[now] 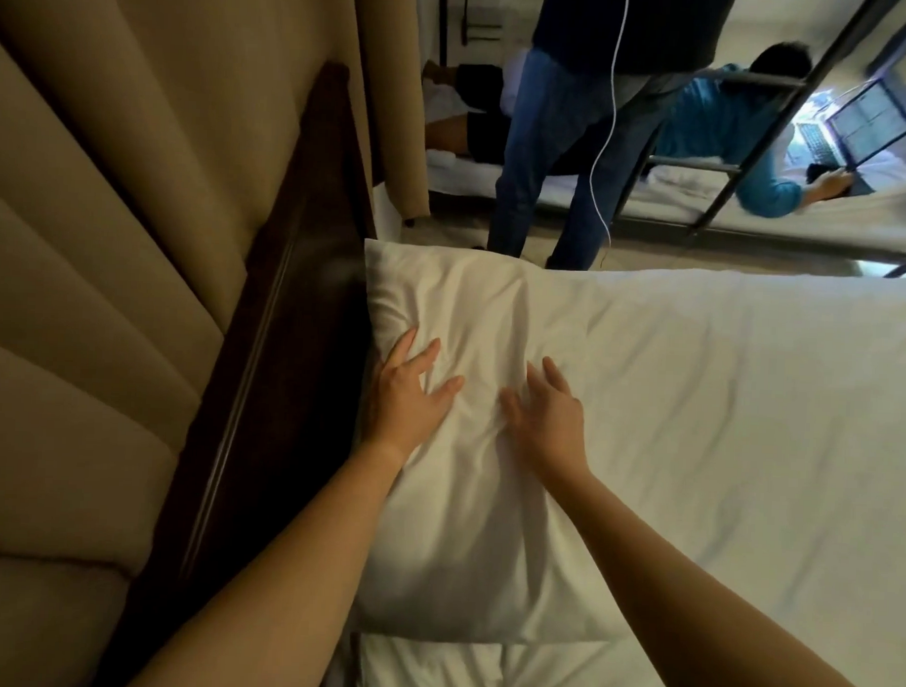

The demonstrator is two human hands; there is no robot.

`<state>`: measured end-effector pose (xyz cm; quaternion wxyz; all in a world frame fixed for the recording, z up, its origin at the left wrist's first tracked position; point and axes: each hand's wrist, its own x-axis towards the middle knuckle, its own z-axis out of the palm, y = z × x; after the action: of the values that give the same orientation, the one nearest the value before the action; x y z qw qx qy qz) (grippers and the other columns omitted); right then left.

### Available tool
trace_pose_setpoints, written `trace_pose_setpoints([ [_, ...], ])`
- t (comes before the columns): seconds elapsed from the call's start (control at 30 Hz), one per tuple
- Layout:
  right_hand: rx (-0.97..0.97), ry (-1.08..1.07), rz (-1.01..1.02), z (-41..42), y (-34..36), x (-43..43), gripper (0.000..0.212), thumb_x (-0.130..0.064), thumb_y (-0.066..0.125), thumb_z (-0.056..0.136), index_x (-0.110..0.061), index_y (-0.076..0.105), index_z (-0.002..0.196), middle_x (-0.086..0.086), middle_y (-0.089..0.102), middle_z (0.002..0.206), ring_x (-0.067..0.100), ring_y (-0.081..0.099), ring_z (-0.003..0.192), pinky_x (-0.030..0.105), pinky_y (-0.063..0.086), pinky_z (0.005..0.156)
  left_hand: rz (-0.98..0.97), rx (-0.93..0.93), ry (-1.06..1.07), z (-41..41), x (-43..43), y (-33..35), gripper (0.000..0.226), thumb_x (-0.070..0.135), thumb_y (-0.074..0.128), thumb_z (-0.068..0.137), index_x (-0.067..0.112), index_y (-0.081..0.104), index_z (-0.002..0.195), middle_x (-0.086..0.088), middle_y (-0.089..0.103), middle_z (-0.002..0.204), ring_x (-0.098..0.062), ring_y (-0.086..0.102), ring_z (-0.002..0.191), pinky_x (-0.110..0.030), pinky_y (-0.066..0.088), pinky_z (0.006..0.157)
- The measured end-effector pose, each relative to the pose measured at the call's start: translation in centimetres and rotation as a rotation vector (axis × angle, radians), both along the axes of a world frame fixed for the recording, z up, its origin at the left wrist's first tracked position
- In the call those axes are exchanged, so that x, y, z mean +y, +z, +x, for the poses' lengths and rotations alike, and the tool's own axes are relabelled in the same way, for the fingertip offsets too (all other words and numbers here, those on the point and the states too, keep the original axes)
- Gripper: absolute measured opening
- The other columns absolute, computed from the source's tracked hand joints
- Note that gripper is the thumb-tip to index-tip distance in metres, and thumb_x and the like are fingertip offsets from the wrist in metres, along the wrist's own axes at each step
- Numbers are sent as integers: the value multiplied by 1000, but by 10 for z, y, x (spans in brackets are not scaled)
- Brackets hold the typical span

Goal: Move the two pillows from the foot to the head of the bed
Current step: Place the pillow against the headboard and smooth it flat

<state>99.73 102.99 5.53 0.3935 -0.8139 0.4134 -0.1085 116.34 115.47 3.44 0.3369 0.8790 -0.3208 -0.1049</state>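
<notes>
A white pillow [472,313] lies on the white bed [746,430], its long side against the dark wooden headboard [275,363] on the left. My left hand [408,393] rests flat on the pillow near the headboard edge, fingers spread. My right hand [546,413] presses the pillow's middle, fingers apart, holding nothing. A second white pillow [429,666] shows partly at the bottom edge, under the first pillow's near end.
A padded beige wall panel [93,279] rises behind the headboard. Beyond the bed a person in jeans [550,156] stands close to the far edge with a white cable [601,143] hanging. Others lie on a bunk bed [754,199] with a metal frame and a lit laptop [854,126].
</notes>
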Motion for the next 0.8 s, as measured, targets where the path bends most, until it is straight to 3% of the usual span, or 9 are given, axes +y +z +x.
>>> trace_pose_setpoints([
  [0.43,43,39,-14,-13,31,-33,55,-40,52,108,-26,43,160,7,30,172,23,23,160,49,19,128,12,3,25,-20,-25,39,65,56,77,88,28,64,145,2,40,166,-26,44,146,-38,40,120],
  [0.8,35,163,66,-30,17,-110,59,-44,53,108,-22,41,161,3,26,173,24,29,158,52,21,129,69,27,182,-53,-85,42,66,53,79,87,29,63,147,11,36,167,-17,41,147,-29,34,119],
])
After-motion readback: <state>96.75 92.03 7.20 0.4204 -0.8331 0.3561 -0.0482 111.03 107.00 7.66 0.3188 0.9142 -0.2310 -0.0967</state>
